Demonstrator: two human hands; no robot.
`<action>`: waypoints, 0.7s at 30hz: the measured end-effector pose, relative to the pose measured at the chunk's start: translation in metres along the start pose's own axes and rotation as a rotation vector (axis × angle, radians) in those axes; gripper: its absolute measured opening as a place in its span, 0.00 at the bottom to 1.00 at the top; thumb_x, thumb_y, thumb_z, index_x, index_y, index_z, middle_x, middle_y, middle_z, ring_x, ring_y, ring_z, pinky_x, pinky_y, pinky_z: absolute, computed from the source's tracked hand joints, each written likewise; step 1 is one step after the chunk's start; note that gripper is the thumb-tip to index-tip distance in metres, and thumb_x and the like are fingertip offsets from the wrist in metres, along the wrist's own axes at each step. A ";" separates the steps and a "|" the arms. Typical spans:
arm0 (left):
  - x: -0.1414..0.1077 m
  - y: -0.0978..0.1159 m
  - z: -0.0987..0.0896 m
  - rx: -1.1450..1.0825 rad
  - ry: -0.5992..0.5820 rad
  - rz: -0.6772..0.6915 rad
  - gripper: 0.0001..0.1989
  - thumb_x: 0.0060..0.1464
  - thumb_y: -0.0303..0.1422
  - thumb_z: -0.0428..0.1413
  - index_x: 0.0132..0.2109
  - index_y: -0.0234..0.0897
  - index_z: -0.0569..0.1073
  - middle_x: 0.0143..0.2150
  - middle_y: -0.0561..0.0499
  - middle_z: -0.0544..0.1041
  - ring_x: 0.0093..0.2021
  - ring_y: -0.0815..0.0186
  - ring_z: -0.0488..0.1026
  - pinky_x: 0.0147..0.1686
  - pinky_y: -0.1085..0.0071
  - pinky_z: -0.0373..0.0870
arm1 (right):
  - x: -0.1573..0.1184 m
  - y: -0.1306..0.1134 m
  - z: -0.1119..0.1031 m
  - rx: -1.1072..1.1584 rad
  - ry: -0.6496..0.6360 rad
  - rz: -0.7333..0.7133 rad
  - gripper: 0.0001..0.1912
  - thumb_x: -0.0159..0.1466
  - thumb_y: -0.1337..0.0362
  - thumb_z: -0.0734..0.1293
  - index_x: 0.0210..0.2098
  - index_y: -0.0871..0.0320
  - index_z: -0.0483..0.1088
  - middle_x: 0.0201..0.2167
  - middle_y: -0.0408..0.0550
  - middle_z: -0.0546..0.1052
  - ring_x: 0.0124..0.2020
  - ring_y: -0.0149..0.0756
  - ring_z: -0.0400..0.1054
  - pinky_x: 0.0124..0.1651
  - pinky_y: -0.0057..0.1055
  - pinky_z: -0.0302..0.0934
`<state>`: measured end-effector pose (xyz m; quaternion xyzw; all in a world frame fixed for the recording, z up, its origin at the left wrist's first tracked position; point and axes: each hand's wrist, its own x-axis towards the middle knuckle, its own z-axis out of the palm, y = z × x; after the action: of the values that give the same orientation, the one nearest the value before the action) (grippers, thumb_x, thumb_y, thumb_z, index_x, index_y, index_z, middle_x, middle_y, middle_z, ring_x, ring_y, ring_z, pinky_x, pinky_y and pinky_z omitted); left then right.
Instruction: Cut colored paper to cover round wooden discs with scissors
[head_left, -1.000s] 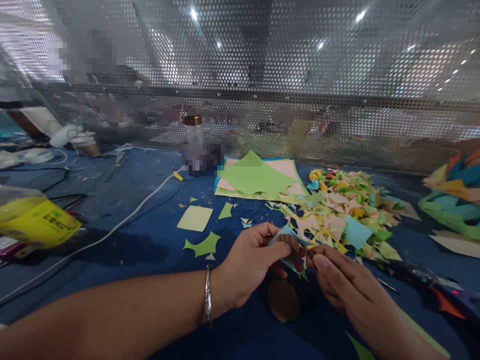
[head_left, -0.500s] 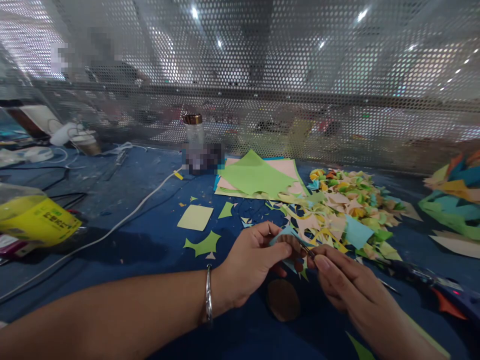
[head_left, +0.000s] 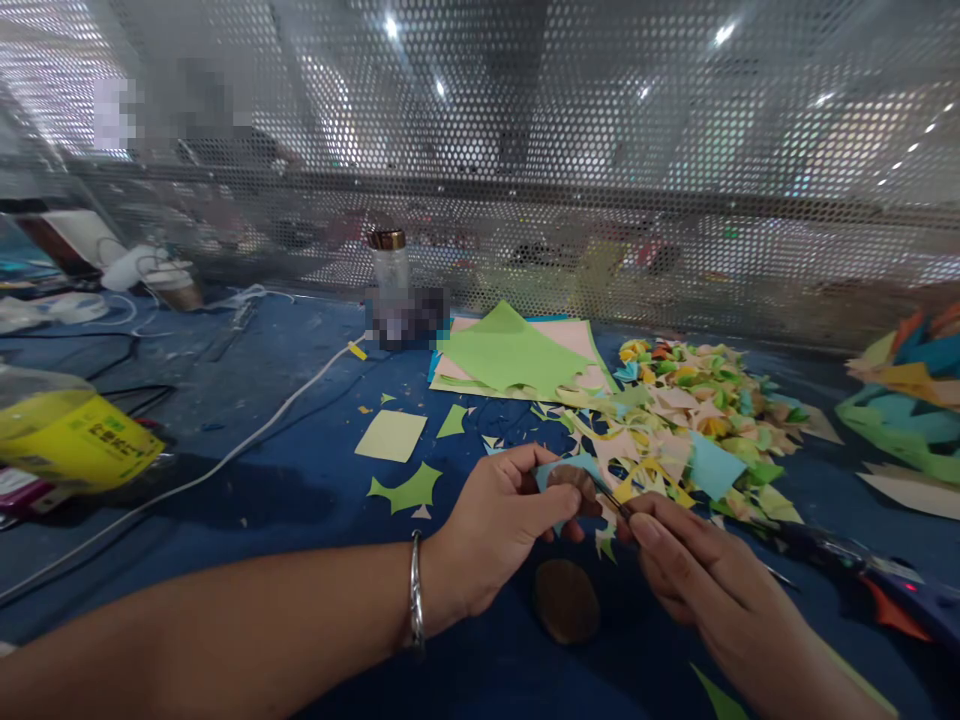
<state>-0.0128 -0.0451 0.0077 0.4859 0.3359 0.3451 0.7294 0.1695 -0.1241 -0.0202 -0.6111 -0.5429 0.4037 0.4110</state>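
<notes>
My left hand (head_left: 506,530), with a silver bangle at the wrist, pinches a piece of light blue paper (head_left: 551,472) together with a brown oval piece (head_left: 571,480) lying against it. My right hand (head_left: 694,560) closes round a thin, dark, pen-like tool (head_left: 619,505). Its tip meets the right edge of the paper, and its exact kind is unclear. Below both hands, a second brown oval piece (head_left: 566,602) rests on the blue table. Fingers partly cover the paper and the oval on it.
Coloured paper sheets (head_left: 517,350) are stacked at the back, beside a heap of paper cut-outs (head_left: 697,400). A glue gun (head_left: 862,565) with a red light lies right. A white cable (head_left: 285,400) and a yellow-labelled bottle (head_left: 82,435) are left. A perforated metal screen (head_left: 480,120) stands behind.
The blue paper and the brown oval have turned slightly in my left hand, and more blue shows above the oval. My right hand stays nearly in place.
</notes>
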 end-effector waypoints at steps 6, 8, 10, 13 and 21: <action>0.000 0.004 0.000 0.007 0.020 0.008 0.08 0.45 0.28 0.61 0.31 0.36 0.69 0.27 0.54 0.78 0.22 0.75 0.69 0.26 0.74 0.59 | 0.001 -0.001 0.000 0.037 -0.015 0.024 0.28 0.64 0.35 0.61 0.27 0.55 0.65 0.19 0.37 0.57 0.20 0.28 0.48 0.20 0.27 0.43; 0.000 0.005 0.000 -0.001 0.010 0.027 0.08 0.44 0.28 0.62 0.30 0.35 0.69 0.27 0.54 0.77 0.22 0.76 0.68 0.26 0.74 0.60 | 0.002 -0.001 0.000 0.042 -0.017 0.029 0.29 0.63 0.34 0.61 0.28 0.55 0.66 0.19 0.37 0.57 0.20 0.28 0.47 0.19 0.27 0.42; 0.001 0.004 0.000 -0.008 0.003 0.034 0.08 0.44 0.29 0.62 0.30 0.35 0.70 0.26 0.54 0.77 0.22 0.75 0.68 0.25 0.74 0.59 | 0.002 -0.003 -0.001 0.034 -0.015 0.027 0.29 0.63 0.34 0.61 0.28 0.55 0.66 0.19 0.37 0.57 0.20 0.27 0.47 0.19 0.26 0.41; 0.001 0.003 -0.001 -0.011 -0.003 0.031 0.08 0.45 0.31 0.64 0.30 0.35 0.71 0.26 0.54 0.78 0.22 0.75 0.68 0.23 0.74 0.56 | 0.002 -0.005 -0.001 0.031 -0.010 0.012 0.29 0.64 0.34 0.61 0.28 0.55 0.66 0.19 0.37 0.57 0.19 0.27 0.46 0.18 0.26 0.41; 0.003 -0.001 -0.004 -0.009 -0.039 -0.041 0.10 0.44 0.35 0.65 0.30 0.35 0.73 0.28 0.53 0.78 0.22 0.75 0.68 0.23 0.74 0.53 | 0.000 -0.002 0.000 0.064 0.016 -0.009 0.29 0.64 0.35 0.62 0.26 0.55 0.65 0.19 0.36 0.54 0.20 0.27 0.45 0.19 0.25 0.44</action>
<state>-0.0142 -0.0411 0.0052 0.4821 0.3298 0.3220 0.7451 0.1691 -0.1235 -0.0179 -0.5984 -0.5292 0.4140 0.4363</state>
